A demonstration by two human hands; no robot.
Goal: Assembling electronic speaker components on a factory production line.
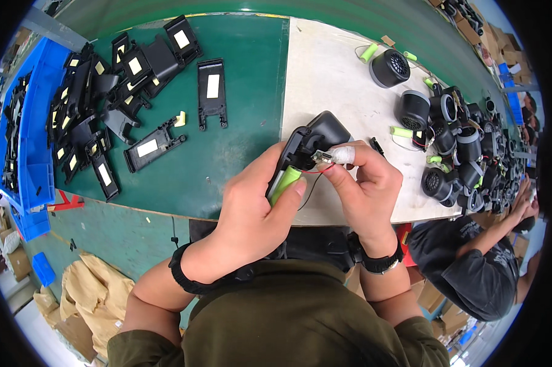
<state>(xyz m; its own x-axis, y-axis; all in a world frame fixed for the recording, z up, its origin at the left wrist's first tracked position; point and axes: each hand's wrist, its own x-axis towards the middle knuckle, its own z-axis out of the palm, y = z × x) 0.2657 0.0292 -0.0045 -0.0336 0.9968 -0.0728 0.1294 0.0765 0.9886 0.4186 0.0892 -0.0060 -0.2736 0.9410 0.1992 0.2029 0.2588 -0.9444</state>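
Both forearms rise from the lower edge and converge over the front of the worktable (245, 162), wrists clear of its edge. The left hand (251, 199) is closed around a black housing (328, 129), its thumb laid along a green cylindrical cell (286, 181) at the housing's near side. The right hand (371, 189) faces it, thumb and index finger pinching a small circuit board (323, 158) at the housing's opening; white wrapping (343, 155) covers the index fingertip. The other right fingers are curled toward the palm. A red wire (314, 172) bows between the hands. The housing sits between both hands, above the boundary of the table's green and pale surfaces. Whether it touches the table cannot be determined.
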